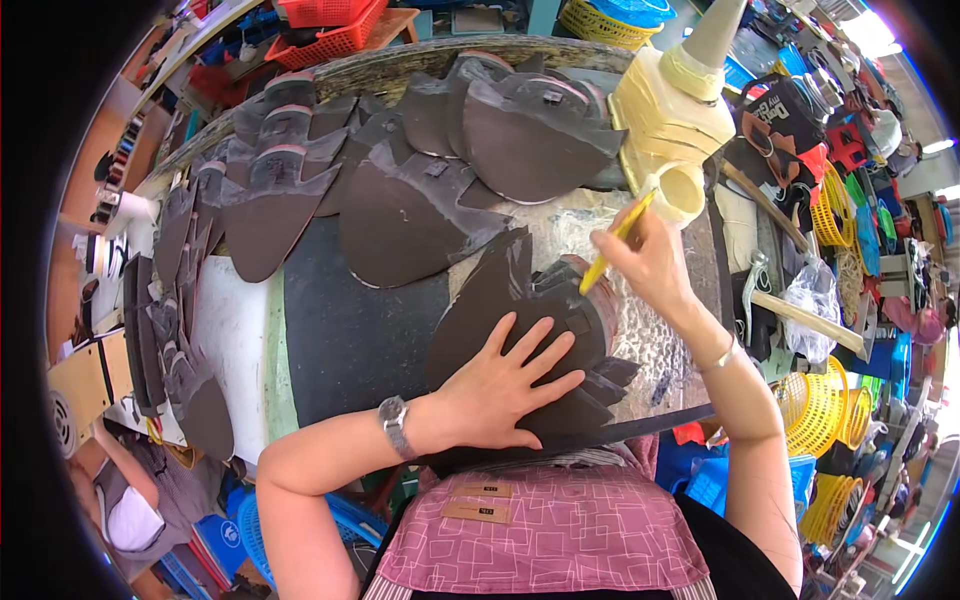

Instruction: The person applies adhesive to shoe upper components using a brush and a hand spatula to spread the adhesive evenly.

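My left hand [512, 385] lies flat, fingers spread, on a dark brown shoe-upper piece [470, 325] with pointed flaps. Between the fingers of my right hand [648, 255] is a slim yellow brush [622, 242]. Its lower end meets the grey-smeared flap edge of that piece; bristles cannot be made out. Just beyond the right hand stands a cream-crusted cup [681, 193], fixed against a cream, glue-coated container [672, 105] with a cone-shaped top. Similar brown pieces [405, 225] lie overlapped along the far side of the bench, several with grey-smeared edges.
The bench [350, 345] has a black surface, with a whitish crusted patch [655, 350] under the right forearm. A wooden-handled hammer [805, 322] lies at right. Yellow baskets [812, 405] stand beyond. At lower left another person [130, 500] sits. Red baskets [325, 35] are at the back.
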Demonstrator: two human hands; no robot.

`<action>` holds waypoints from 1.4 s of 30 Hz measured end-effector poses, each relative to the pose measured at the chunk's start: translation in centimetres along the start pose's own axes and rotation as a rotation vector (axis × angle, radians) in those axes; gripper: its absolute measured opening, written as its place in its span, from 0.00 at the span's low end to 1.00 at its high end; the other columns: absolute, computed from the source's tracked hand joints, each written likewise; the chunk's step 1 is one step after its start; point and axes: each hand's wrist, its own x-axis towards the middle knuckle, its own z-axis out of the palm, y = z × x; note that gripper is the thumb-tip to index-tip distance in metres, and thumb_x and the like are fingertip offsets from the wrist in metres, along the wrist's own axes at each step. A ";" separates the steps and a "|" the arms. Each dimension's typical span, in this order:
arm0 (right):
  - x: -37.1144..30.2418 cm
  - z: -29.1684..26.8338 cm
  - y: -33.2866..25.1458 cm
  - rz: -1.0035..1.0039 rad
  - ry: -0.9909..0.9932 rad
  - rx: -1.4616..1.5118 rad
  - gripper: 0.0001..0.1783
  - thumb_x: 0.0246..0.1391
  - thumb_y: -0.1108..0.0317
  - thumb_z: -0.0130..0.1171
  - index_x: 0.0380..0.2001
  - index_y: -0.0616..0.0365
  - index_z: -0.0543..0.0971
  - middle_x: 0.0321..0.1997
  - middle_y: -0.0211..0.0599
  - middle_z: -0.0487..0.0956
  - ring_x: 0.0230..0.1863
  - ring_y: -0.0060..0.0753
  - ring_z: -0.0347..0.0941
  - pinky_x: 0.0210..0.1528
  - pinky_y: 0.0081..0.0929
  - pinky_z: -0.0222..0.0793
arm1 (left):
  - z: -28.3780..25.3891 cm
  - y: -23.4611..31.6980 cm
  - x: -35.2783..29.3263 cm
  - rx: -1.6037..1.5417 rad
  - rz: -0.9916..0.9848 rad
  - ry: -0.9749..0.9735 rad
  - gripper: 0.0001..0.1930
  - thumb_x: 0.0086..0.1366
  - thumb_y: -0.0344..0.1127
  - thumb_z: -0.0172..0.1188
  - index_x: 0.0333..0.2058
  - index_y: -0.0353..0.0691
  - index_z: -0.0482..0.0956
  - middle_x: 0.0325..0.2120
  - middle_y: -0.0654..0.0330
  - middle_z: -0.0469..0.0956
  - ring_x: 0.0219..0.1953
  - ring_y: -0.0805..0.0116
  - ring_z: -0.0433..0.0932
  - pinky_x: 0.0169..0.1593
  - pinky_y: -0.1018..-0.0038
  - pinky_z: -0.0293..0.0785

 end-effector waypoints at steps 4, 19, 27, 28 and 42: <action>-2.0 0.7 0.3 -0.045 -0.002 0.322 0.13 0.41 0.65 0.61 0.23 0.62 0.70 0.19 0.37 0.75 0.23 0.26 0.72 0.28 0.23 0.68 | 0.8 0.3 -0.1 -0.014 -0.011 -0.006 0.37 0.41 0.56 0.64 0.52 0.51 0.66 0.56 0.48 0.58 0.58 0.46 0.55 0.56 0.44 0.49; -5.4 -5.7 2.8 -0.700 0.054 -0.078 0.18 0.31 0.74 0.67 0.27 0.57 0.69 0.29 0.36 0.75 0.29 0.33 0.72 0.31 0.25 0.70 | 2.0 1.4 0.3 -0.002 -0.127 0.106 0.43 0.38 0.55 0.66 0.52 0.43 0.63 0.55 0.44 0.57 0.59 0.43 0.53 0.56 0.42 0.44; 1.6 -8.5 5.3 -0.071 0.402 0.112 0.07 0.50 0.69 0.56 0.31 0.63 0.74 0.22 0.33 0.77 0.19 0.18 0.70 0.25 0.14 0.65 | 0.5 1.5 -2.9 0.022 -0.174 0.065 0.38 0.38 0.56 0.65 0.48 0.43 0.69 0.53 0.46 0.61 0.56 0.46 0.57 0.56 0.48 0.49; 2.3 -8.1 6.0 -0.153 0.391 0.018 0.07 0.52 0.70 0.54 0.29 0.63 0.75 0.17 0.31 0.74 0.17 0.18 0.69 0.22 0.16 0.64 | 0.4 1.1 -3.0 0.053 -0.150 0.082 0.37 0.38 0.56 0.65 0.47 0.43 0.70 0.50 0.46 0.63 0.54 0.47 0.60 0.55 0.49 0.51; -2.3 1.8 -2.2 -0.085 -0.259 0.111 0.12 0.40 0.67 0.64 0.27 0.58 0.72 0.21 0.31 0.76 0.20 0.21 0.73 0.22 0.18 0.68 | 1.3 0.7 -3.3 0.063 -0.130 0.182 0.34 0.39 0.52 0.66 0.45 0.41 0.71 0.45 0.49 0.67 0.51 0.47 0.62 0.52 0.50 0.57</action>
